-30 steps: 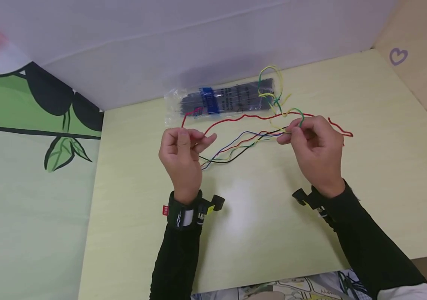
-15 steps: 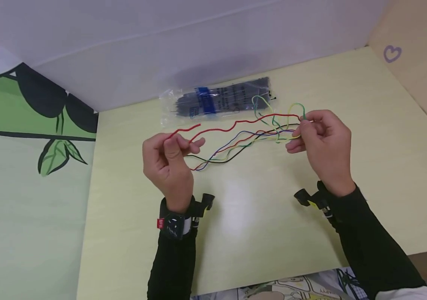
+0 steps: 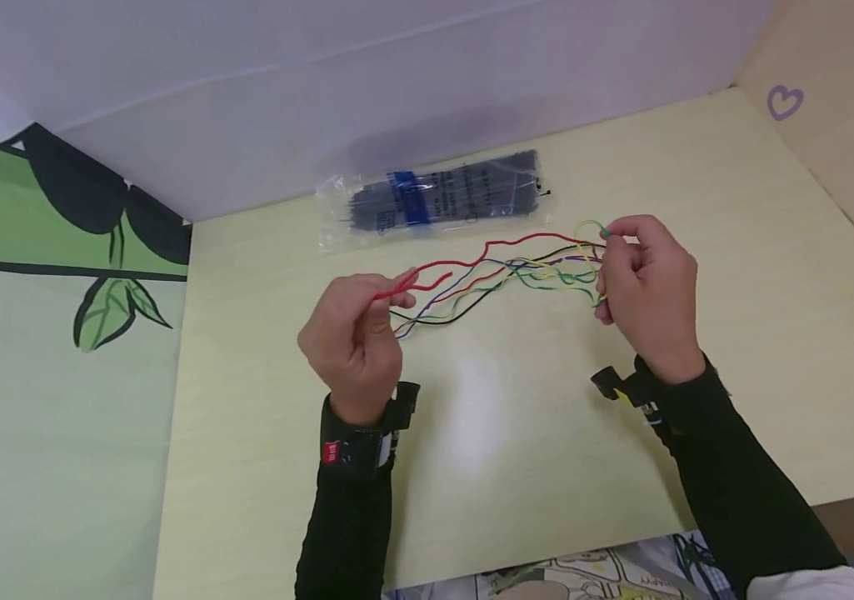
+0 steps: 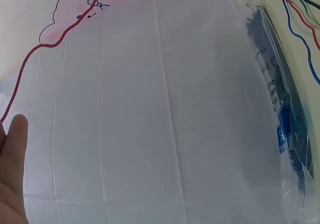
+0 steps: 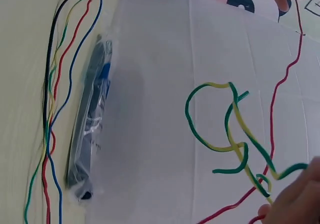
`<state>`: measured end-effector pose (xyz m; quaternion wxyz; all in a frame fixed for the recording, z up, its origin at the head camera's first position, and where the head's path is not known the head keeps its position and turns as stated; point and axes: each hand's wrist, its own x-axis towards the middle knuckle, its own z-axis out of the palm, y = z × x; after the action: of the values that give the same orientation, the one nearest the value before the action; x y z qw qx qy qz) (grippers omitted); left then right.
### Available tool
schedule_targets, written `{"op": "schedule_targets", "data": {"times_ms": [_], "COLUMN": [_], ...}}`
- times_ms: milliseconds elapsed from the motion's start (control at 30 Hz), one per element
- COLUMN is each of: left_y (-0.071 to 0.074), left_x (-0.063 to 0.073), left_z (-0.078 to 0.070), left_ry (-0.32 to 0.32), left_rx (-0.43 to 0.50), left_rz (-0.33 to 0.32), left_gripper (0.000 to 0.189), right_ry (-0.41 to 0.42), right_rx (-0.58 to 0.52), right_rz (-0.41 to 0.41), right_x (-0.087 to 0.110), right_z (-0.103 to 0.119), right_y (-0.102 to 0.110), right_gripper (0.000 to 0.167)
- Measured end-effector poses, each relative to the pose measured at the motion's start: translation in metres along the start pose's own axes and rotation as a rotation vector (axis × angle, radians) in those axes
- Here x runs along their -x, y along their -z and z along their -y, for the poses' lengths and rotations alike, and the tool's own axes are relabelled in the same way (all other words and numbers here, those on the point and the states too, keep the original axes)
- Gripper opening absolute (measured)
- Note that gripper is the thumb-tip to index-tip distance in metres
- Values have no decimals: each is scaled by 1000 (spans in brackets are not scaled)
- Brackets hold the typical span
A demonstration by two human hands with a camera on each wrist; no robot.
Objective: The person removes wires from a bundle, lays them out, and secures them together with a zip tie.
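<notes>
My left hand pinches a red wire close to one end, and a short free tip sticks out past the fingers. Across to the right, the same wire runs slackly to my right hand. Between its thumb and fingers, the right hand pinches the red wire together with a tangled green-and-yellow wire, whose loops hang in the air. Below both hands, a loose bundle lies on the table, with a black wire, a blue wire, another red one and a green-and-yellow one.
Behind the wires, a clear plastic bag of thin dark strips, apparently cable ties, lies along the white back wall. The pale table extends toward its front edge. A beige panel stands at the right.
The left hand has turned over and moved slightly left, then back, with the red wire's tip now pointing right. The right hand has shifted right, and the green-and-yellow loops have dropped lower.
</notes>
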<state>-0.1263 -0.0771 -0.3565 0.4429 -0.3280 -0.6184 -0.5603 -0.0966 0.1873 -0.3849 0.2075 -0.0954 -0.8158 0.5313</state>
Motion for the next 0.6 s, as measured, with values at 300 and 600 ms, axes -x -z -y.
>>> {"op": "schedule_targets", "data": {"times_ms": [300, 600], "left_y": [3, 38], "left_x": [-5, -16], "left_z": [-2, 19], "left_ry": [75, 452], "left_rx": [90, 194], "left_rz": [-179, -504], "left_gripper": [44, 16], "right_ry": [-84, -136], "right_rx": [55, 0], "right_rz": [115, 143], "right_x": [-11, -17], "right_z": [-11, -23], "right_y": [11, 23], "right_gripper": [23, 21]}}
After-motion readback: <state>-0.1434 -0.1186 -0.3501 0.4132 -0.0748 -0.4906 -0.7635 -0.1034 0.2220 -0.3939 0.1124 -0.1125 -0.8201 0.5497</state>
